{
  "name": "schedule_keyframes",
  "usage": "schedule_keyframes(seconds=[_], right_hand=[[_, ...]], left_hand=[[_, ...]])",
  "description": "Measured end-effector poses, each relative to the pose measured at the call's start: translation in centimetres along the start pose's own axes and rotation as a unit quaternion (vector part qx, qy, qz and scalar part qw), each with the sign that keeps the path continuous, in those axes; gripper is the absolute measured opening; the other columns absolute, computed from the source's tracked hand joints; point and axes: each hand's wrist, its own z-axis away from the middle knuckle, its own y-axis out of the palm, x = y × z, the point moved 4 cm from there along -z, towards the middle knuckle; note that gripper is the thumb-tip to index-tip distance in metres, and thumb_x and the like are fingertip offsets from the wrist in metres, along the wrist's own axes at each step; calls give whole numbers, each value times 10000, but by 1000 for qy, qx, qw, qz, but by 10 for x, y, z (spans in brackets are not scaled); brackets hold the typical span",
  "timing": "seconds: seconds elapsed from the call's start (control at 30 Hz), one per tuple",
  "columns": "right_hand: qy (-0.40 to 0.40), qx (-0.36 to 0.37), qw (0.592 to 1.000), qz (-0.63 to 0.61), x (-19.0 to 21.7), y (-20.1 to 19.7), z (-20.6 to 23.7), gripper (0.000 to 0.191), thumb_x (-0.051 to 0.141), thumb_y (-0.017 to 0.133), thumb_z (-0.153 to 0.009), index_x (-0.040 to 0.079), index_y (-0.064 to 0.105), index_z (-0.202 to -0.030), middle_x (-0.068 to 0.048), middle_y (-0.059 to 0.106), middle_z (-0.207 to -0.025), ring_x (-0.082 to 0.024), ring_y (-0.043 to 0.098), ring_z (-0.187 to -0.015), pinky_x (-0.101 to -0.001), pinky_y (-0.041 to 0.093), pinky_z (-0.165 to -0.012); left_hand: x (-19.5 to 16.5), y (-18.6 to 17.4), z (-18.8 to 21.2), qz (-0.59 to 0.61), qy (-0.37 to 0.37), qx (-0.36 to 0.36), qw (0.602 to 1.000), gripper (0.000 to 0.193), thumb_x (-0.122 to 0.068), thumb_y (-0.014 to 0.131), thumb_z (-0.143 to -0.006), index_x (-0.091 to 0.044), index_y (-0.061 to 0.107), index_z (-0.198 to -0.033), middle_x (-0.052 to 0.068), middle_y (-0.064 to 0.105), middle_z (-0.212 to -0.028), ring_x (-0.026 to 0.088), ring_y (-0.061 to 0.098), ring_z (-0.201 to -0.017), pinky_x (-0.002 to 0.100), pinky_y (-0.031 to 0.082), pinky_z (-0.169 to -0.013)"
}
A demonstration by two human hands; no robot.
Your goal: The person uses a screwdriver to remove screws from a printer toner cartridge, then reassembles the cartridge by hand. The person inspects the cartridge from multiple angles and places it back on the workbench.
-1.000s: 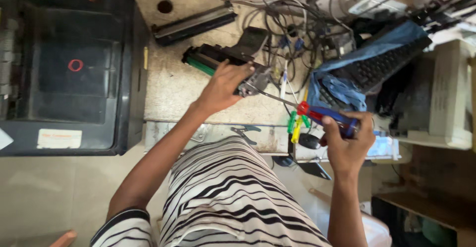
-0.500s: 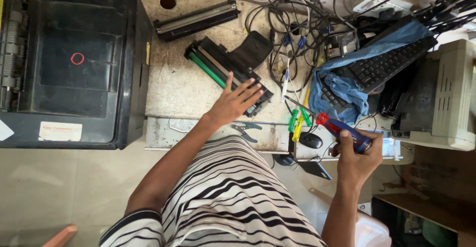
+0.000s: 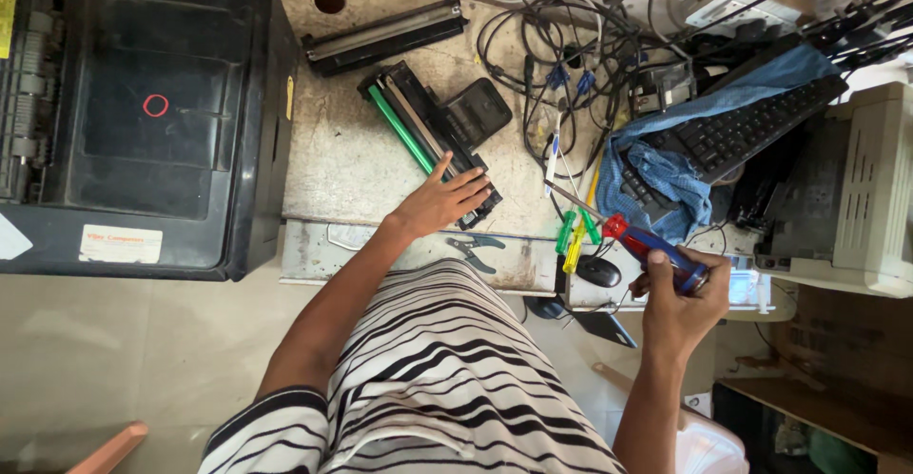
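A black toner cartridge [image 3: 423, 132] with a green roller lies slanted on the worn workbench [image 3: 342, 170]. My left hand [image 3: 439, 201] rests flat on its near end, fingers spread. My right hand [image 3: 680, 303] is closed around the red and blue handle of a screwdriver [image 3: 647, 243], held off the bench's front edge with the shaft pointing up-left. Green and yellow handled screwdrivers [image 3: 571, 233] lie just left of it.
A large black printer [image 3: 143, 113] fills the left. A second long black cartridge part [image 3: 385, 35] lies at the back. Tangled cables [image 3: 571, 65], a keyboard [image 3: 742, 127] under blue cloth, a beige machine [image 3: 856, 189], pliers [image 3: 475, 246] and a mouse [image 3: 599, 270] crowd the right.
My left hand has slid down the cartridge towards me and flattened on its near end. My right hand with the screwdriver has dropped lower and to the right.
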Motion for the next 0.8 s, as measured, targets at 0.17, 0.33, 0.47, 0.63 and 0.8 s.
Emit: schedule_keyframes(seconds=[0.17,0.33,0.47,0.63,0.8], right_hand=[[7,10,1000,-2,-1,3,0,263,29,738,-1007,-29,501,-1106,-126,645,-854,-151,629,-624,-281,524,-542],[4,22,1000,3,3,10,-2,268,35,734,-1010,-25,498,-1123,-123,643,-868,-149,627,-623,-274,514,-543],[3,37,999,6,7,17,-3,282,46,741,-1013,-18,494,-1133,-122,633,-843,-149,631,-620,-272,513,-550],[6,48,999,-8,5,21,-3,284,48,741,-1011,-11,490,-1130,-117,639,-849,-146,634,-630,-276,526,-555],[-1,27,1000,-14,-2,16,1,297,49,742,-999,-6,497,-1156,-117,637,-922,-153,643,-654,-280,533,-570]], left_hand=[[2,6,10,74,-12,99,992,681,-105,637,-863,-159,448,-1515,61,319,-1647,220,251,-1541,605,116,-1255],[2,1,19,139,-41,88,986,772,-29,602,-826,-150,383,-1556,63,265,-1677,231,223,-1550,547,89,-1275],[0,-4,24,168,-56,108,978,838,-1,595,-770,-145,362,-1562,54,237,-1675,225,200,-1546,520,64,-1275],[1,-15,28,158,-51,-7,986,804,-21,634,-722,-51,412,-1494,154,307,-1602,282,270,-1473,568,157,-1191],[74,-34,96,99,-444,-207,866,407,-25,647,-925,-53,606,-1329,128,601,-1271,307,545,-1185,491,419,-1043]])
